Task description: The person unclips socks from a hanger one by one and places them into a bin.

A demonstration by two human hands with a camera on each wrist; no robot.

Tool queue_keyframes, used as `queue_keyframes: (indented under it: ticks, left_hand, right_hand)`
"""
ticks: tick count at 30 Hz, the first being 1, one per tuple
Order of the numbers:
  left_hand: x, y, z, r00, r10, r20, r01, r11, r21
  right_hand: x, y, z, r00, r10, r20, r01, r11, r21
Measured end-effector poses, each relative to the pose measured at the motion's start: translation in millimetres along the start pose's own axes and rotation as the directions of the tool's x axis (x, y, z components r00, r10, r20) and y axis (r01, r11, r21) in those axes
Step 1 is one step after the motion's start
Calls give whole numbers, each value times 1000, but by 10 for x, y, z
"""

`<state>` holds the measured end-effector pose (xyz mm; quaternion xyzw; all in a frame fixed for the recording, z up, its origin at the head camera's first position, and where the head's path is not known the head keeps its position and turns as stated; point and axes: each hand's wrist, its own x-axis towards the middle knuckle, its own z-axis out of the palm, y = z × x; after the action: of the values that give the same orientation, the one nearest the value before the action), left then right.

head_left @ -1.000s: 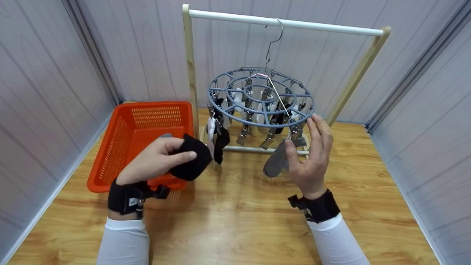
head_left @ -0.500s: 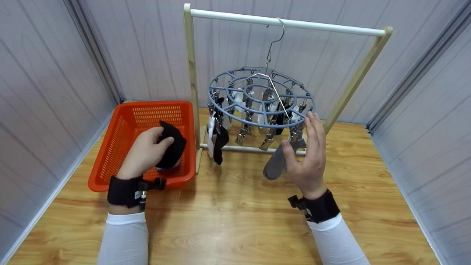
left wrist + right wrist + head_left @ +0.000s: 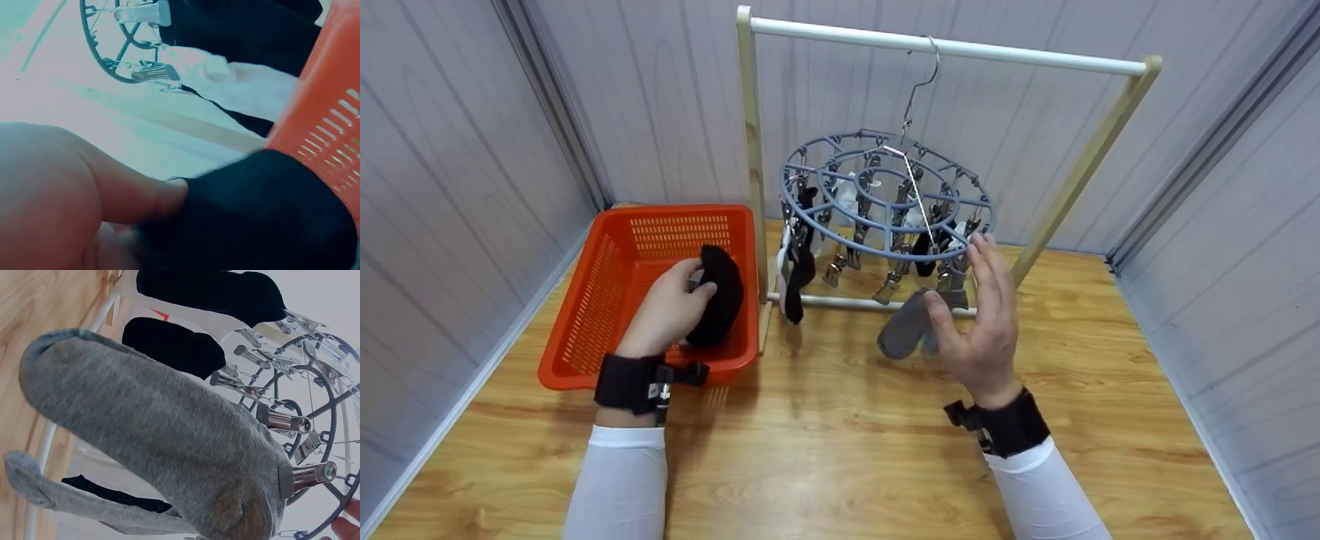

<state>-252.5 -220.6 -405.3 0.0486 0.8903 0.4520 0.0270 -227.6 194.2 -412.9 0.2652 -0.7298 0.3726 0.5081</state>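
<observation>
Over the orange basket (image 3: 645, 251), my left hand (image 3: 669, 309) pinches a black sock (image 3: 721, 300) between thumb and fingers. In the left wrist view the thumb lies on the black fabric, near the basket's wall. My right hand (image 3: 984, 334) is raised at the right side of a round grey clip hanger (image 3: 851, 244). Its fingers are fairly straight, with fingertips at the hanger's rim. Close by hangs a grey sock (image 3: 152, 422), held by a metal clip (image 3: 312, 478). A second grey sock (image 3: 107, 509) hangs beside it.
The hanger hooks onto the white bar (image 3: 847, 35) of a wooden-legged rack (image 3: 751, 150). Black socks (image 3: 174, 346) and white ones hang from other clips, and several front clips (image 3: 887, 286) hold nothing. Panel walls stand on three sides of the wooden floor (image 3: 840, 450).
My left hand has carried the black sock left, from beside the hanger to over the basket. The hanger has swung slightly left, and my right hand has shifted a little left along with it.
</observation>
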Motion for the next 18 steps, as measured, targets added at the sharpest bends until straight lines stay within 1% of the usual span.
queue_keyframes:
  ticks: [4, 6, 7, 9, 12, 14, 18]
  left_hand:
    - [-3, -22, -32, 995, -98, -35, 100, 994, 53]
    - [-15, -16, -47, 990, -122, -66, 126, 989, 73]
    - [-22, -8, -47, 989, -118, -87, 124, 989, 76]
    - [-38, 29, -30, 986, -96, -139, 106, 992, 70]
    - [-74, 109, 15, 979, -30, -201, 42, 997, 59]
    - [-97, 169, 45, 973, 13, -232, 3, 998, 69]
    - [-134, 277, 93, 974, 81, -212, -70, 996, 58]
  right_hand:
    - [-7, -25, 2, 1000, 3, 13, -3, 1000, 0]
    - [-7, -43, 2, 1000, 5, 16, -5, 1000, 10]
    - [-6, -53, 3, 1000, 5, 17, -6, 1000, 17]
    - [-1, -73, 4, 1000, 6, 17, -7, 999, 35]
    - [9, -104, 16, 1000, -3, 16, 3, 999, 49]
    - [13, -123, 30, 1000, -13, 10, 13, 998, 58]
    - [4, -150, 62, 999, -38, -3, 38, 997, 67]
